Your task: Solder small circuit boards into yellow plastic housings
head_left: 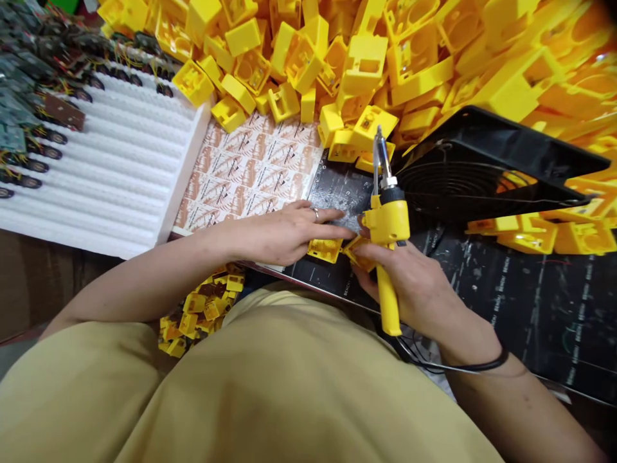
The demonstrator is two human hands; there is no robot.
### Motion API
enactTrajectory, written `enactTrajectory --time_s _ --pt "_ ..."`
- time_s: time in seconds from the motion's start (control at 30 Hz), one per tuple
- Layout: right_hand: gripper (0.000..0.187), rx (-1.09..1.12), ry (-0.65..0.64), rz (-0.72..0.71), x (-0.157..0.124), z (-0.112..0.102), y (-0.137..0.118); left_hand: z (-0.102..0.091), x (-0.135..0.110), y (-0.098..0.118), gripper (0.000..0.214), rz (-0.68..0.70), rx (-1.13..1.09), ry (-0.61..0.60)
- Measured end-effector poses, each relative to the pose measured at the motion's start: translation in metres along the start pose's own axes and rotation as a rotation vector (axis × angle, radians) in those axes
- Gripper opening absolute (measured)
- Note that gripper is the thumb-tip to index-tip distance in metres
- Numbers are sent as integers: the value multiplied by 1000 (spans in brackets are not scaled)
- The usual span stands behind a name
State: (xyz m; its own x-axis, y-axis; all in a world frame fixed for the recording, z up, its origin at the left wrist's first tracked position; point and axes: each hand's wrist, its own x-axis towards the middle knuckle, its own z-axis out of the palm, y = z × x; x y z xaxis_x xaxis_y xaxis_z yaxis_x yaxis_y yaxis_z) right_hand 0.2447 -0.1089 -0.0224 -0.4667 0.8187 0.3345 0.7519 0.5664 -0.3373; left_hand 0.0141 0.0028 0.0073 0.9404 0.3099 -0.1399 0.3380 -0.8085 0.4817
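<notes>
From where I stand, the person bends over the near edge of the table (544, 289). A bunch of small yellow parts (195, 313) sits below that edge, by the person's left side. The left arm reaches across, and the left hand (301, 231) is palm down with its fingers stretched out. It lies partly over a yellow case (325, 251) close to the near edge; I can't tell if it grips it. The right arm comes in from the other side, wrist bent inward. The right hand (414, 280) is closed around a yellow soldering tool (389, 222), and its fingers touch a tilted yellow piece (364, 254) beside the case. The tool's long side runs near to far, with its metal tip pointing away from the person. Farther off are a black fan (520, 148) and a big heap of yellow cases (361, 61).
</notes>
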Motion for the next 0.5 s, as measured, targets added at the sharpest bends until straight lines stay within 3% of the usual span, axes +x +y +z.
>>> enactTrajectory --time_s 0.17,0.27,0.37,0.5 --pt "35 165 -55 5 -9 -4 8 18 -41 2 67 -238 92 238" --pt "31 126 -26 -13 -7 1 5 27 -48 -1 51 -377 -8 306" --pt "30 132 -30 -38 -3 6 1 21 -38 -1 47 -463 -175 218" --pt "40 153 0 -30 4 16 -1 6 -24 -6 50 -621 184 59"
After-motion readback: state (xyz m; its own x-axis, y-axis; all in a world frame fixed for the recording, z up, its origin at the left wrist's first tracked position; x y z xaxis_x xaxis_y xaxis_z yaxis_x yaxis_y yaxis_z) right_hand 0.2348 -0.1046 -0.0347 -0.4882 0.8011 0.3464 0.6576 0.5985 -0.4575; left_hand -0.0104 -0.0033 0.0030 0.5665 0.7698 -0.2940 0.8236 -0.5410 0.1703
